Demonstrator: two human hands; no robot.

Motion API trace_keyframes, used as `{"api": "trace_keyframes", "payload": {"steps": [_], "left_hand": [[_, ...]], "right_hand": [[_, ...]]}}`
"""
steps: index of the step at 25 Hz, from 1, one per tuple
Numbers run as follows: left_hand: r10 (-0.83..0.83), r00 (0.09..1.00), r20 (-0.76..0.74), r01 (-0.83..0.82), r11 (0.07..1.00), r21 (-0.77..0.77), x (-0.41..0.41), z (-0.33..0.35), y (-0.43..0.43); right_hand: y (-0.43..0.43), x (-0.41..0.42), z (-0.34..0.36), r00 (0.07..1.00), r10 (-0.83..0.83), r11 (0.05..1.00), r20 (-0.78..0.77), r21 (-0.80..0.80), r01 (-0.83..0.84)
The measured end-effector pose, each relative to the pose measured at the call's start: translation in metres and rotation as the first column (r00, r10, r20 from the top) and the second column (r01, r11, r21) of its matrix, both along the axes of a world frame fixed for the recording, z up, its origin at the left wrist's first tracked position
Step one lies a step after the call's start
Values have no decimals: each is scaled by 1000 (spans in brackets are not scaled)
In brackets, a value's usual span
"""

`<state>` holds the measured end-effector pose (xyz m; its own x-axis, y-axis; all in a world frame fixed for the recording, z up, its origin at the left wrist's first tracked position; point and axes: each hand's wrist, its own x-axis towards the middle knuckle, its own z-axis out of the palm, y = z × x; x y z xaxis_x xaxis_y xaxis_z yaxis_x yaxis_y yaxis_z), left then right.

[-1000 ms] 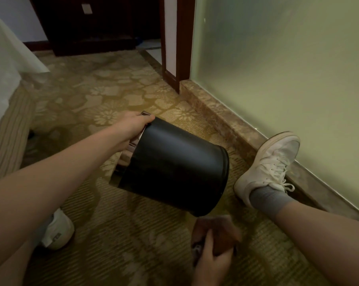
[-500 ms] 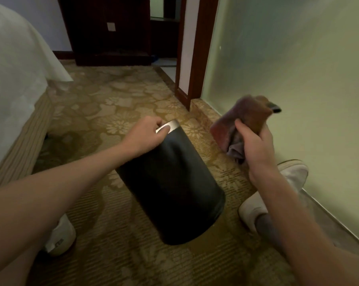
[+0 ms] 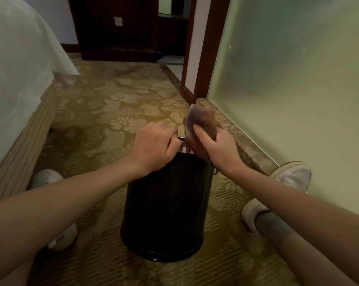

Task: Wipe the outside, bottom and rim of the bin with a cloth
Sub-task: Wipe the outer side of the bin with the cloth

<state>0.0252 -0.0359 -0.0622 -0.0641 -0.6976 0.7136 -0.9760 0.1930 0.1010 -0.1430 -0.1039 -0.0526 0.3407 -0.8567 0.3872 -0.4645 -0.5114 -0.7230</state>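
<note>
A black round bin point(image 3: 166, 207) leans on the patterned carpet between my legs, its bottom end toward me and its metal rim point(image 3: 182, 146) pointing away. My left hand point(image 3: 153, 145) grips the rim at its left side, fingers curled over the edge. My right hand point(image 3: 213, 148) holds a crumpled brownish cloth point(image 3: 199, 120) against the rim's right side. The inside of the bin is hidden.
A bed with white sheet point(image 3: 15, 75) runs along the left. A frosted glass wall point(image 3: 298, 89) with a stone sill point(image 3: 248, 147) bounds the right. My white shoes point(image 3: 292, 176) point(image 3: 58, 240) flank the bin. A dark wooden cabinet point(image 3: 116, 27) stands at the back.
The bin has turned from lying tilted sideways to pointing its rim away from me. My right hand rose with the cloth from the floor and came down onto the rim.
</note>
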Motion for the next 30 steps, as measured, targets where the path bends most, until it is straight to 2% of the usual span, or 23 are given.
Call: {"api": "trace_keyframes", "payload": {"steps": [5,7,9,12,15,17,19,22,24,26,27,30], "left_hand": [[166,968,-189,-163,986,30,20,-4,-3],[170,959,-228,-166,985,38,37,-5,-2],[127,957,-262,-115,991,62,50,-8,2],[69,965,-254,-45,994,96,56,-10,-1],[79,966,-246,-61,995,80,53,-7,-2],[96,965,-245,-90,995,38,40,-9,2],[169,916,-364,-175,984,17,23,-7,1],[274,692,-668,-273,956,108,23,3,-15],[228,605,-763,-206,970,127,38,4,-21],[167,603,-780,-125,986,114,49,2,-19],[150,603,-784,-102,989,111,51,2,-18],[185,576,-796,-104,983,153,54,5,-19]], "right_hand": [[4,7,4,994,93,979,-55,-175,-102],[6,7,7,972,210,950,-105,-215,-228],[3,6,9,913,332,883,-235,-263,-389],[-6,5,20,816,426,827,-392,-197,-527],[-6,7,26,799,380,861,-466,-136,-490],[-2,14,26,820,355,886,-449,-119,-448],[2,29,29,851,338,920,-403,-50,-389],[6,54,31,886,264,960,-382,18,-279],[11,60,24,899,236,949,-370,-113,-295],[9,51,10,918,259,914,-300,-231,-333],[3,42,2,922,281,908,-268,-238,-346],[-20,11,-19,929,341,932,-145,-78,-354]]}}
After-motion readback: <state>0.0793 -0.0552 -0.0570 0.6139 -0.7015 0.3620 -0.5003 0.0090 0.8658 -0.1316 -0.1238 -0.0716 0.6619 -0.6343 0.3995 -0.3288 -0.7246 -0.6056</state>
